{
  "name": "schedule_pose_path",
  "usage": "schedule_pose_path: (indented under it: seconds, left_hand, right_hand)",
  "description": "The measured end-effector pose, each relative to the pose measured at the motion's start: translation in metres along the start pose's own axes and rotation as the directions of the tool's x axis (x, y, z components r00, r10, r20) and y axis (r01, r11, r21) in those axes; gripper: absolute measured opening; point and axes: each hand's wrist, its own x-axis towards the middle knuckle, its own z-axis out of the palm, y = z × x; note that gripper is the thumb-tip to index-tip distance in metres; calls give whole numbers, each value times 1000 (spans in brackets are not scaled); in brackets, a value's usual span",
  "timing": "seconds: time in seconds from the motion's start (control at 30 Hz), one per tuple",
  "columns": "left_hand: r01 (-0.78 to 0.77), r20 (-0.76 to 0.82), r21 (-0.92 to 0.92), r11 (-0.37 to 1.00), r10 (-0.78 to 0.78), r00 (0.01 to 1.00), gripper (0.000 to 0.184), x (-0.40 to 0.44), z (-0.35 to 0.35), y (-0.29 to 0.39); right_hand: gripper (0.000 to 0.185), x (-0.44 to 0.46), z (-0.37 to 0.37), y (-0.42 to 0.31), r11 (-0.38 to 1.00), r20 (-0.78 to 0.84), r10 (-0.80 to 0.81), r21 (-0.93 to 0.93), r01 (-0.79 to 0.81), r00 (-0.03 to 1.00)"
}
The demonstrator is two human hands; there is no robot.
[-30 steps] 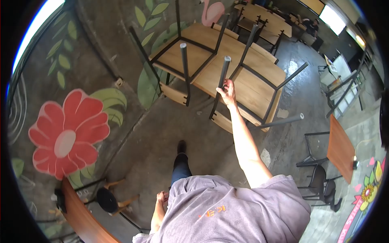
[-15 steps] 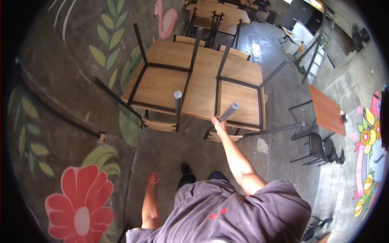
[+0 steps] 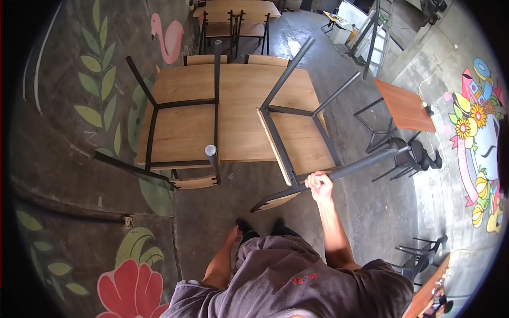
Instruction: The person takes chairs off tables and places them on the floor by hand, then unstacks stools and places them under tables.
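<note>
Right hand point(image 3: 319, 185) wraps a dark leg point(image 3: 366, 161) of the tilted, upturned chair point(image 3: 306, 140), right of centre, seemingly stiff and moderately heavy, best held by leg and seat edge point(image 3: 275, 147); left hand point(image 3: 233, 235), lower centre, finger state indiscernible.

An upturned chair point(image 3: 303, 139) with a pale wooden seat and dark metal frame tilts sideways over the right end of the wooden table point(image 3: 238, 132), its legs slanting up and to the right. The right hand point(image 3: 319, 185) grips its frame near the base of one leg. Its backrest point(image 3: 278, 202) hangs below the seat, beyond the table's near edge.
</note>
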Motion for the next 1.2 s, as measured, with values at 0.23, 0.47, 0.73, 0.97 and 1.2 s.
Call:
schedule_pose_path:
  seconds: [0.23, 0.47, 0.73, 0.97, 1.2]
  left_hand:
    - [-90, -191, -400, 912, 13, 981, 57, 59, 18, 33]
    - [-366, -341, -892, 265, 136, 930, 63, 0, 4, 68]
    - [-385, -376, -916, 112, 93, 922, 68, -30, -8, 30]
    - [-487, -458, -830, 272, 165, 873, 67, -78, -4, 26]
    - [-712, -626, -652, 259, 346, 699, 51, -126, 39, 61]
  right_hand:
    - [25, -30, 44, -44, 979, 130, -102, 188, 76, 986]
    - [24, -59, 59, -61, 961, 192, -190, 236, 143, 963]
    - [28, -108, 82, -84, 968, 378, -242, 160, 194, 894]
    - [20, -165, 45, -103, 951, 373, -306, 165, 262, 876]
    - [26, -255, -79, -115, 875, -57, -374, 308, 373, 926]
